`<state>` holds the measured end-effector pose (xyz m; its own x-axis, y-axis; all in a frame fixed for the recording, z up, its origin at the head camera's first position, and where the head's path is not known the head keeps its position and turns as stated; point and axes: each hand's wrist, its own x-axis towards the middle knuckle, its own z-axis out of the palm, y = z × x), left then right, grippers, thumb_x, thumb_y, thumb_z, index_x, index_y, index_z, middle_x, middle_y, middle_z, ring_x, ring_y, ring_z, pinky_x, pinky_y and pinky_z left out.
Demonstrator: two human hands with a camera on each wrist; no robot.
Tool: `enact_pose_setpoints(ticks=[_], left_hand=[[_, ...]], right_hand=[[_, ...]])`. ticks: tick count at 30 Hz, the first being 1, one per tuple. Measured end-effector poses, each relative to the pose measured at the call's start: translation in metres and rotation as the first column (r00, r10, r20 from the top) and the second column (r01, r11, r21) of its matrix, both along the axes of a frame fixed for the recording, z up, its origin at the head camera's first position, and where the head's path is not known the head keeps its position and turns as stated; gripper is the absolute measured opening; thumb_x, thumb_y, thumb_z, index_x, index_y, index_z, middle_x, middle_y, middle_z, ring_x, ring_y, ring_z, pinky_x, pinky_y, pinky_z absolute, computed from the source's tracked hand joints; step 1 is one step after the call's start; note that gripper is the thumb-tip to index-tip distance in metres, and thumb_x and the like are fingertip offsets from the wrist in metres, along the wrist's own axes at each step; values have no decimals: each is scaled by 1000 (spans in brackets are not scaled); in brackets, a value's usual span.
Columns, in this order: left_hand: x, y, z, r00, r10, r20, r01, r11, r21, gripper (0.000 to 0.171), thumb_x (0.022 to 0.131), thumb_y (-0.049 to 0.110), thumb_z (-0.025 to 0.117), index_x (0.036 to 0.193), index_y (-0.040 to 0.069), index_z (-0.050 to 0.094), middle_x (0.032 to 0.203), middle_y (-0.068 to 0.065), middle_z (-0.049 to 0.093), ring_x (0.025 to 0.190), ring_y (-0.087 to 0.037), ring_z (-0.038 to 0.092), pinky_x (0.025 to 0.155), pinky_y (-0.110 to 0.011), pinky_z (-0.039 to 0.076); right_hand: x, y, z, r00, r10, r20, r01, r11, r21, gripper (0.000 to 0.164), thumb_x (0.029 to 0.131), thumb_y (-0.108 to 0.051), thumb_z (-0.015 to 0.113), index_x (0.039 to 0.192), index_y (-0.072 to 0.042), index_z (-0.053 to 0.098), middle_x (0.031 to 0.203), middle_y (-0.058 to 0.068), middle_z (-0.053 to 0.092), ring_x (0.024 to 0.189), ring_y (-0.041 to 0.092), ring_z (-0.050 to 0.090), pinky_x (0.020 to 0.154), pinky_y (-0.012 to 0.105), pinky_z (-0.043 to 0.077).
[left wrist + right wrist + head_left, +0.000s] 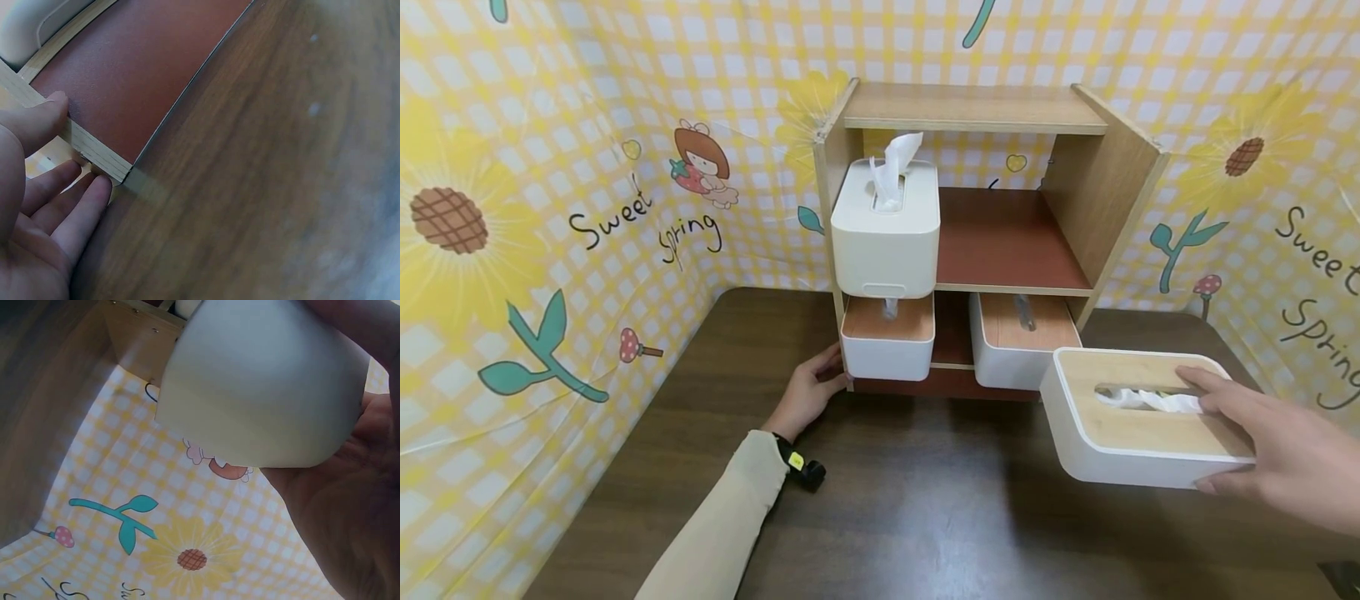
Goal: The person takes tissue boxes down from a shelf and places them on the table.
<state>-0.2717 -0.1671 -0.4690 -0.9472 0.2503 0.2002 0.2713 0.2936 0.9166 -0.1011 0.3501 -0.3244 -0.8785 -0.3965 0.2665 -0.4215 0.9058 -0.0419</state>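
My right hand (pixel 1285 446) grips the right end of a white tissue box (pixel 1067 454) with a light wooden lid, held above the table in front of the shelf's right side. White tissue shows in its slot. In the right wrist view the box's white side (pixel 262 387) fills the top, the hand wrapped around it. My left hand (pixel 808 392) holds the lower front edge of the wooden shelf's (pixel 1131 183) left panel. The left wrist view has the thumb (pixel 47 119) on the panel's edge and the fingers on its outer side.
On the shelf's upper level stands a tall white tissue box (pixel 887 258) with tissue sticking up. Below it sits a wood-lidded tissue box (pixel 887 358); another wood-lidded box (pixel 1011 362) is to its right. A dark wooden table (pixel 910 500) carries the shelf, with yellow checked cloth (pixel 760 167) around.
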Motion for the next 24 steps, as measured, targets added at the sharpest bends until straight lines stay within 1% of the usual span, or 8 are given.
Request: enact_pose_setpoints(ticks=[6,8,9,13,16,18,19,24], left_hand=[[0,0,0,1000,1,4,-1,1000,-7,57,92,11,68,145,6,46,132,-16,58,123,-27,51,98,-48,42],[0,1,0,1000,0,10,0,1000,-8,57,93,11,68,145,5,45,132,-16,58,123,-27,51,97,-47,43],[0,1,0,1000,0,11,0,1000,-7,57,93,11,68,145,5,45,132,-16,58,123,-27,51,97,-47,43],[2,2,2,1000,4,8,-4,1000,-7,57,93,10,68,145,4,45,131,-17,58,123,-27,51,98,-49,42],[1,2,2,1000,3,4,-3,1000,-7,57,93,10,68,144,3,45,131,-18,58,123,-28,51,99,-50,41],[0,2,1,1000,0,2,0,1000,-4,57,93,10,67,145,3,45,131,-18,58,123,-29,50,99,-51,40],[0,2,-1,1000,0,-1,0,1000,-9,57,93,10,67,145,3,44,132,-18,58,123,-29,50,98,-51,41],[-14,-3,-22,1000,20,-1,-20,1000,-10,59,93,14,68,147,10,44,132,-13,58,125,-26,49,100,-48,39]], right_hand=[[3,4,-6,1000,-15,12,15,1000,-16,80,41,-45,94,109,-17,61,145,8,48,88,23,60,65,29,43],[3,5,-8,1000,-24,12,24,1000,-11,79,41,-46,94,107,-19,61,147,5,46,89,22,60,66,25,42],[4,6,-9,1000,-18,19,18,1000,-18,79,42,-46,94,107,-18,61,147,6,45,90,24,60,66,25,41],[4,10,-13,1000,-15,11,15,1000,-25,79,42,-46,94,108,-18,61,149,1,43,94,26,60,70,16,35],[4,13,-15,1000,-8,12,8,1000,-28,80,42,-44,94,109,-16,61,149,3,43,95,28,59,71,14,33],[4,15,-16,1000,-11,18,11,1000,-23,81,42,-44,94,110,-15,61,149,4,43,95,27,59,71,15,34],[4,16,-16,1000,-10,22,11,1000,-20,81,42,-43,94,110,-14,61,149,5,43,95,27,59,70,16,35],[5,19,-21,999,-21,50,21,1000,-13,81,44,-45,93,111,-16,60,150,5,41,91,23,60,66,22,42]])
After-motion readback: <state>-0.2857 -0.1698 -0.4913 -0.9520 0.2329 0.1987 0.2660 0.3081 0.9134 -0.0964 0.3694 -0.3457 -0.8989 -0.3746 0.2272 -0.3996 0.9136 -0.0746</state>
